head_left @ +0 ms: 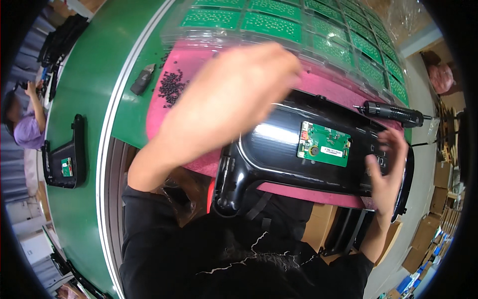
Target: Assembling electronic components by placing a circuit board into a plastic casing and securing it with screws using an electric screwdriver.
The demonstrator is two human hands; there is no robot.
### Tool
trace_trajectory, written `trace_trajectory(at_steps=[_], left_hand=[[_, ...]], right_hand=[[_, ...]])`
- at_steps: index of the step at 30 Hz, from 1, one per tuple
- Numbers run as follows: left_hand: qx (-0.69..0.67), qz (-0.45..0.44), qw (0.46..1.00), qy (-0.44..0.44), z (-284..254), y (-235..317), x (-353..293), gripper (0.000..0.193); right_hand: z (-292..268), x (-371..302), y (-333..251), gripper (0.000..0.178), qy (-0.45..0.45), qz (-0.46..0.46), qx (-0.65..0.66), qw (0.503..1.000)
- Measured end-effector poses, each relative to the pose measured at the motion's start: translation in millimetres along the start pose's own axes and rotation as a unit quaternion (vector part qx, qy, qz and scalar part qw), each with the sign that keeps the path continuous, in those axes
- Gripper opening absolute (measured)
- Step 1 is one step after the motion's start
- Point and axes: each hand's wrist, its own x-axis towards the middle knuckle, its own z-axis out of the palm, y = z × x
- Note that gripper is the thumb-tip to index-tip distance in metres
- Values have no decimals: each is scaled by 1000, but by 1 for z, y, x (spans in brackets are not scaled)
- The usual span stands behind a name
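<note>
The left hand (pixel 264 70) is showing blurred, grip unclear; the open right hand (pixel 386 174) is hovering by the black housing (pixel 279 167), lying at the tabletop's (pixel 128 117) near edge, where bumping could tip it.

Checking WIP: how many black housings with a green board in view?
2: one housing beside the right hand, another housing on the green surface at left. More may be hidden.
</note>
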Motion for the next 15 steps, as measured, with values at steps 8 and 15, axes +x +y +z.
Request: trace_trajectory(at_steps=[8, 15], left_hand=[[120, -125, 969, -175, -3, -43, -29, 20], [128, -93, 979, -131, 9, -54, -25, 11]], right_hand=[[-82, 62, 97, 47, 29, 93, -68, 993], [-36, 93, 72, 41, 237, 53, 148, 959]])
